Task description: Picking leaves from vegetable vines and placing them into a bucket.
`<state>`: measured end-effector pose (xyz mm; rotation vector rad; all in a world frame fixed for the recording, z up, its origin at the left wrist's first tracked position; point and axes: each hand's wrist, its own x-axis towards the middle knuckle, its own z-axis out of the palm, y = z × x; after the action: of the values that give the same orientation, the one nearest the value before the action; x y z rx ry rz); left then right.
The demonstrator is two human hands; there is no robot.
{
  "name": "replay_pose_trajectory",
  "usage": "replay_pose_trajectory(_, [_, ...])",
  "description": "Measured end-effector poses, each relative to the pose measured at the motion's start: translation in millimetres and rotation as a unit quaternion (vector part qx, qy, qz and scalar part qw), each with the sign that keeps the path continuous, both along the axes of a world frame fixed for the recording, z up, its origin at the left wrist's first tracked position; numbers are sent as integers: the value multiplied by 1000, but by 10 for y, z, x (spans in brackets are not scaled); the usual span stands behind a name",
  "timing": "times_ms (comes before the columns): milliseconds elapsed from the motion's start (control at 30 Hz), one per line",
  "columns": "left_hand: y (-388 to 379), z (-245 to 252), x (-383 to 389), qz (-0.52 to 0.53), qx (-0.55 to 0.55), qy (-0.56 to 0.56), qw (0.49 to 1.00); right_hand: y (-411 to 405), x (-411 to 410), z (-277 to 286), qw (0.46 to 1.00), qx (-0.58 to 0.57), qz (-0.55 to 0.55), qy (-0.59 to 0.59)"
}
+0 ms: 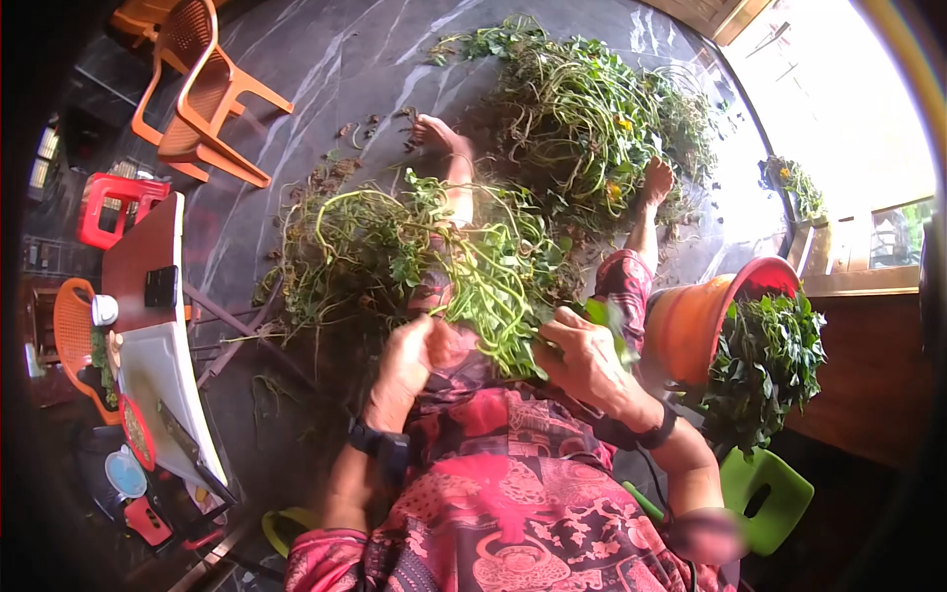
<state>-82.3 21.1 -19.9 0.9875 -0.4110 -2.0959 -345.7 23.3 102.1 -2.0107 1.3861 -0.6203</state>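
Observation:
A tangled bundle of green leafy vines lies across my lap and legs. My left hand is at the bundle's left side, its fingers curled and blurred; whether it grips a stem cannot be made out. On the other side, my right hand has its fingers bent around leafy stems at the bundle's edge, with a blurred green leaf beside it. More vines spread over the floor by my left leg. Beyond my feet rises a large heap of vines with some yellow parts.
At right, an orange bucket has dark leafy stems hanging over its rim, near a green plastic stool. A folding table at left bears a phone and a white cup. Chairs and a red stool stand beyond.

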Motion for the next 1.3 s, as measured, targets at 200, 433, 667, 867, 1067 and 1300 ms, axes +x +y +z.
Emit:
replay_pose_trajectory(200, [138, 597, -676, -145, 28, -51, 988, 258, 81, 93, 994, 96, 6, -61])
replay_pose_trajectory(433, [276, 366, -765, -53, 128, 139, 981, 374, 29, 52, 995, 52, 55, -57])
replay_pose_trajectory(667, [190, 330, -782, 0, 98, 61, 993, 451, 54, -74, 988, 62, 140, -12])
replay_pose_trajectory(867, [157, 309, -721, -34, 17, 9, 999, -200, 57, 312, 895, 264, -194, -302])
replay_pose_trajectory(1067, [132, 538, -892, 19, 52, -62, 997, -114, 326, -676, 996, 37, -40, -66])
replay_pose_trajectory(1300, [23, 347, -799, -9, -64, -217, 974, -36, 220, -278, 870, 433, -69, -226])
